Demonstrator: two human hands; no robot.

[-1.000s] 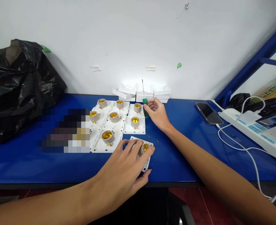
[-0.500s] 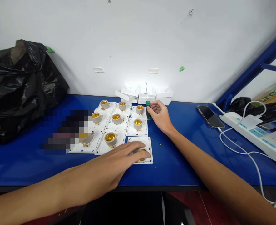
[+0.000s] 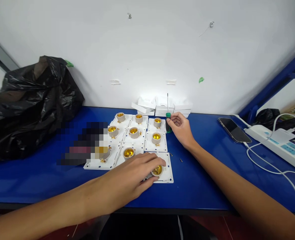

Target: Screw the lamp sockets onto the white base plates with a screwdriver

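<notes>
My left hand (image 3: 142, 170) is at the front right white plate (image 3: 168, 173), its thumb and fingers curled round the lamp socket (image 3: 157, 170) with the brass lining. My right hand (image 3: 182, 126) grips a screwdriver (image 3: 168, 115) by its green and black handle. The screwdriver stands upright, its shaft pointing up, just right of the back plates. More white plates with brass-lined sockets lie in rows behind and to the left, among them one with a socket (image 3: 129, 153) right beside my left hand. Two small screws, one of them a brass-coloured screw (image 3: 181, 160), lie right of the plates.
Small white boxes (image 3: 164, 110) are stacked against the wall. A black plastic bag (image 3: 37, 103) stands on the left, near a pixelated patch. At right lie a phone (image 3: 234, 129), white cables (image 3: 257, 163) and a power strip (image 3: 275, 143) on the blue table (image 3: 197, 186).
The camera view has shifted, so everything appears lower and further right. My left fingers have moved from lying over the socket to curling round its sides. My right hand still holds the screwdriver upright.
</notes>
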